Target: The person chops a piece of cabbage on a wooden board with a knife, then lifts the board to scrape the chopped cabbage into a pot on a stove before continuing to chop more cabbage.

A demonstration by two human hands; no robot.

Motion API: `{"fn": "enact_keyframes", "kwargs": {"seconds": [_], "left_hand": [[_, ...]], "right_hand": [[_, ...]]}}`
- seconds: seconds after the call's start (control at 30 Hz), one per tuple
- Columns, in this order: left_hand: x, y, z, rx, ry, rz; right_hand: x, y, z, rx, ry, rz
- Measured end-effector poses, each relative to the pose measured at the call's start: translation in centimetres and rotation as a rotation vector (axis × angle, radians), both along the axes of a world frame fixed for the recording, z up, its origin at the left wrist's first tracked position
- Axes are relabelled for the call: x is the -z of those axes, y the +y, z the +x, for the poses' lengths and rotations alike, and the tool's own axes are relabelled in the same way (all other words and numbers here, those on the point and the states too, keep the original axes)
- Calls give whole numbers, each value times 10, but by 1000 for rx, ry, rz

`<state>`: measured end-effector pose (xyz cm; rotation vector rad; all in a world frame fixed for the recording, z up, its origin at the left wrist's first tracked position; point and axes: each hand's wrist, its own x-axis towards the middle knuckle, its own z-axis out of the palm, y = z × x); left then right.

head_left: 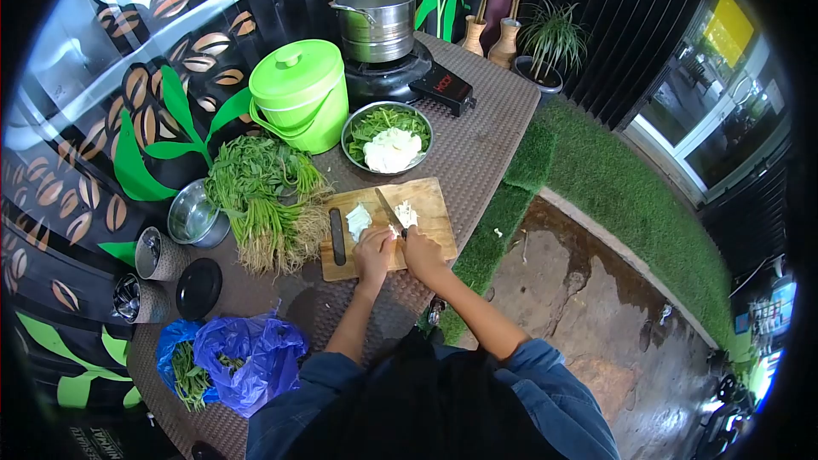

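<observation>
My right hand (423, 257) is closed round the handle of a kitchen knife (386, 207), whose blade points away from me over a wooden cutting board (434, 201). Close beside it, the curled fingers of my left hand (371, 257) press on a pale vegetable piece, mostly hidden under the fingertips. Finely cut white bits (407, 214) lie to the right of the blade. A larger pale green-white piece (358, 220) rests on the board's left part, near its dark handle slot. Just beyond the board stands a metal bowl (347, 146) with chopped greens (375, 123) and a white heap (393, 150).
Left of the board lie rooted leafy greens (264, 196), a small metal bowl (194, 220) and a black lid (198, 287). Blue plastic bags (256, 358) sit nearer me. At the back are a green lidded bucket (298, 94) and a pot (375, 27) on a stove (362, 83).
</observation>
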<state>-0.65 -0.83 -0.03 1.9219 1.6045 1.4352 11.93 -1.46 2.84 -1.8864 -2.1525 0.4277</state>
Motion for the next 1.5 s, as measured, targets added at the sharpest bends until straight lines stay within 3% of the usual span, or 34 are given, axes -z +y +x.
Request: {"fn": "enact_keyframes", "kwargs": {"seconds": [0.2, 0.33, 0.5, 0.83, 1.1, 1.5], "left_hand": [[0, 0, 0, 2, -37, -18], [-2, 0, 0, 4, -14, -13], [1, 0, 0, -15, -3, 14], [5, 2, -4, -3, -37, -29], [-4, -2, 0, -14, -11, -58], [1, 1, -5, 23, -47, -65]], "right_hand": [[9, -26, -19, 67, -150, 183], [20, -13, -24, 109, -77, 117], [6, 2, -5, -2, -3, 82], [9, -32, -18, 100, -57, 114], [-9, -13, -9, 48, 48, -38], [3, -24, -18, 65, -26, 32]]}}
